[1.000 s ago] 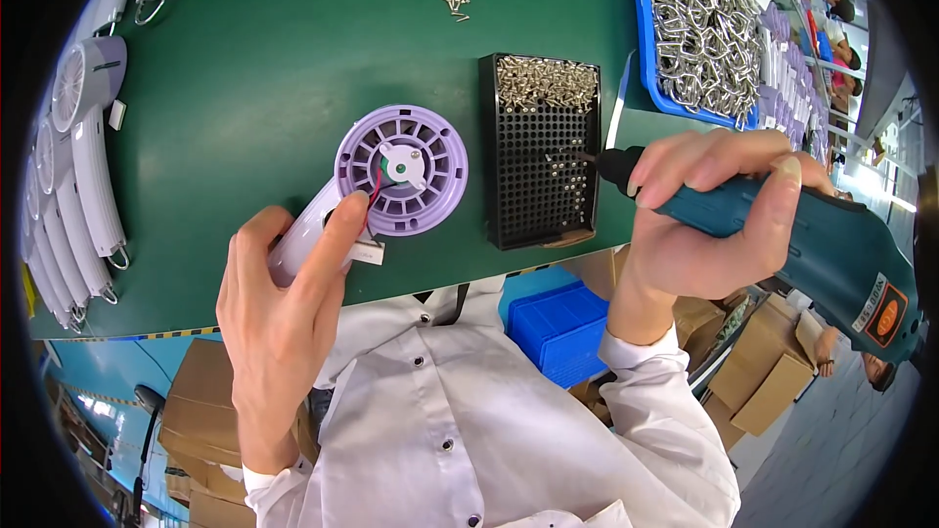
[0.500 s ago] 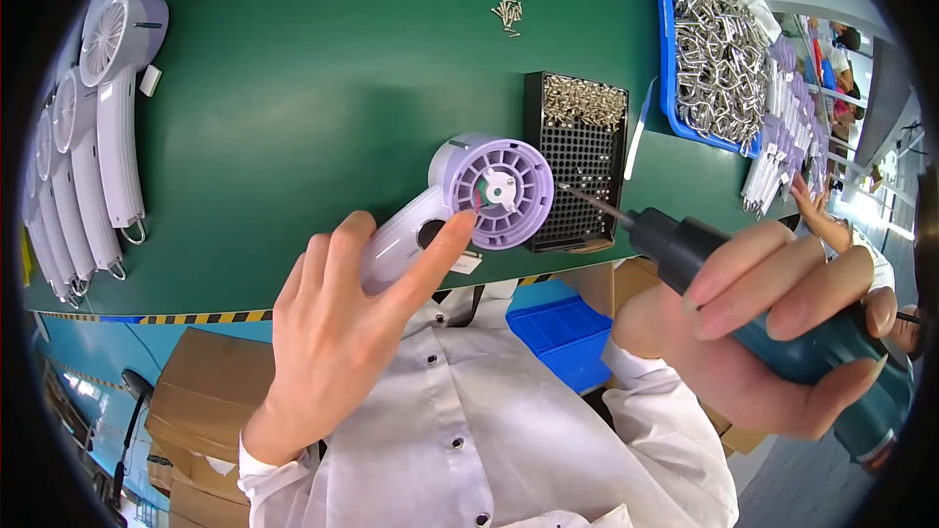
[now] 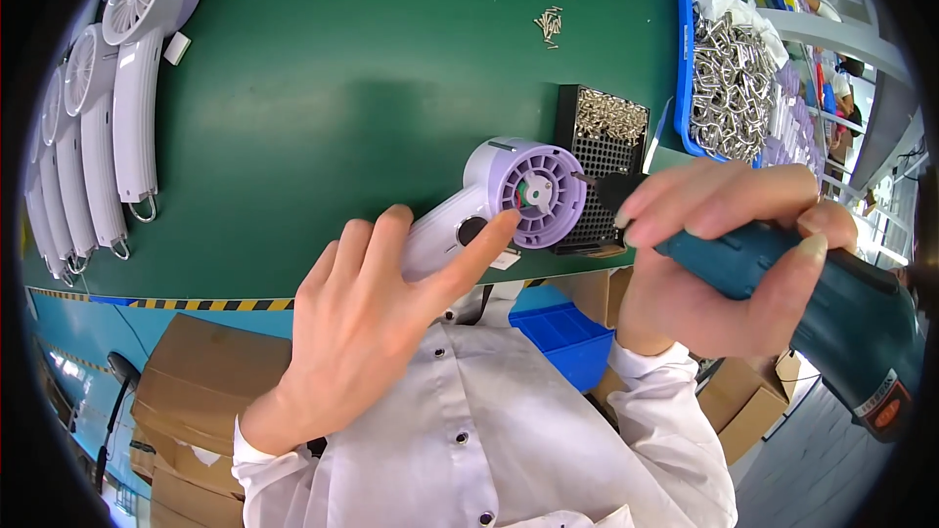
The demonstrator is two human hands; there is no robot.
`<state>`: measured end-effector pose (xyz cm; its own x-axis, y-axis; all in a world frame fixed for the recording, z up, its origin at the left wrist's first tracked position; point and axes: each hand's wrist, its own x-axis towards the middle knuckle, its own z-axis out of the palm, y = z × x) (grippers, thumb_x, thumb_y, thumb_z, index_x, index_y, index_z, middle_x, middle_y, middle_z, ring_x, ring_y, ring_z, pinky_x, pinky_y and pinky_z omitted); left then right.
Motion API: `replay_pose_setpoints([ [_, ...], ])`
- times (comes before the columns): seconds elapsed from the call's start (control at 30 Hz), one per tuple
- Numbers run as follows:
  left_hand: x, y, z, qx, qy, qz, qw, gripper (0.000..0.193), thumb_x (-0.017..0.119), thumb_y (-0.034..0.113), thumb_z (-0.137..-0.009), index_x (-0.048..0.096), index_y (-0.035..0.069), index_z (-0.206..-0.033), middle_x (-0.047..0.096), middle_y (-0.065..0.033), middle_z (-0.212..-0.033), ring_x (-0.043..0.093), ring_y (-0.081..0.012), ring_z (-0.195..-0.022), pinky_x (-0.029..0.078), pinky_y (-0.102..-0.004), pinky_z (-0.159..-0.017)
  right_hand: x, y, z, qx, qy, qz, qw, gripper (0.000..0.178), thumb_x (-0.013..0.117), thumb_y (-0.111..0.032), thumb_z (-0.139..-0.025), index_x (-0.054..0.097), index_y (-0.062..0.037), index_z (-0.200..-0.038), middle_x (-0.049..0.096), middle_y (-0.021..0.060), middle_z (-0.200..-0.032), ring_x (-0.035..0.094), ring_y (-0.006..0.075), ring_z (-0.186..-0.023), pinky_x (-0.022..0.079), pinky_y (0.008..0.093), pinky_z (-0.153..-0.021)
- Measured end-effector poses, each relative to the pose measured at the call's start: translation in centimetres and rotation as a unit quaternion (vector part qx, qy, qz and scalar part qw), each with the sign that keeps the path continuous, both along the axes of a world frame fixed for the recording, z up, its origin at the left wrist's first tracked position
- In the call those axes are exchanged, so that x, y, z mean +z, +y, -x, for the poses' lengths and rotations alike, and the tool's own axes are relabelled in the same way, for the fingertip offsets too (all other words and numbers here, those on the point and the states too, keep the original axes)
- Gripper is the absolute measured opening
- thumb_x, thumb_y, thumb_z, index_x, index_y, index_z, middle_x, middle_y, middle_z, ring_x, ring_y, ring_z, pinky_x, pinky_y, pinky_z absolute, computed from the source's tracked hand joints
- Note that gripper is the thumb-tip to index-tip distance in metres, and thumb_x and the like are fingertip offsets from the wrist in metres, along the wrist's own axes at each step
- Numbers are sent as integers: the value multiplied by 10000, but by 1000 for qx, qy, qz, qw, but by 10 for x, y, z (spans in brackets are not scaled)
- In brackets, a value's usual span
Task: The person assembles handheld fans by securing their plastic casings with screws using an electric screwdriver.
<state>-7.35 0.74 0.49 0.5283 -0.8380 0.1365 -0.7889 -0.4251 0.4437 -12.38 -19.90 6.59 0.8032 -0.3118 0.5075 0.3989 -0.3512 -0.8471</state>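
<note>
one lilac-and-white handheld fan sits over the near edge of the green tabletop, its round, spoked head tipped toward our right, with a white motor mount at the centre and a bit of red wire beside it. our left hand holds the fan by its handle: one digit stretches past the round black button to the rim of the head, spread away from the others, which bend over the handle's far side. a small white block shows just beside the handle.

our right hand grips a teal electric screwdriver, fingers close together around its front and thumb pressed against the body. the screwdriver's bit points at the right side of the fan head; we cannot tell whether they touch.

behind the bit we see a black screw tray, full of holes, with silver screws heaped at its far end. more loose screws lie beyond it. at right, a blue bin holds metal clips; at far left, other handheld fans stand in a row.
</note>
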Motion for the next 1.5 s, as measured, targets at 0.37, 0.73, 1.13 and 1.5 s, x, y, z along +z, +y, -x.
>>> replay_pose_setpoints([
  [0.37,2,-3,-1,-1,24,-35,999,776,607,6,-668,537,349,-1361,426,-41,-826,440,-134,-575,432,-242,-431,-5,-8,-4,41,27,19,999,271,376,-250,-979,404,-107,-1207,527,146,-738,533,265,-462,526,432,-475],
  [0.73,3,-8,1,17,44,-2,999,736,646,-12,-592,640,292,-1262,484,-55,-863,522,-140,-633,464,-260,-466,4,-30,21,-165,-81,-98,978,213,354,-259,-986,477,-96,-1046,478,81,-668,439,194,-386,402,356,-369],
  [1.13,6,-13,4,34,70,6,997,603,740,37,-684,660,269,-1234,542,-83,-890,579,-190,-675,492,-303,-493,-21,-52,31,-178,-73,-138,971,167,481,-167,-945,400,-39,-1015,512,139,-613,480,228,-365,461,373,-350],
  [1.5,4,-10,3,36,69,23,997,622,731,16,-669,658,258,-1238,538,-78,-892,567,-179,-661,491,-294,-489,-21,-51,31,-169,-56,-94,979,155,455,-145,-945,392,-20,-1013,518,137,-634,498,222,-386,471,385,-361],
])
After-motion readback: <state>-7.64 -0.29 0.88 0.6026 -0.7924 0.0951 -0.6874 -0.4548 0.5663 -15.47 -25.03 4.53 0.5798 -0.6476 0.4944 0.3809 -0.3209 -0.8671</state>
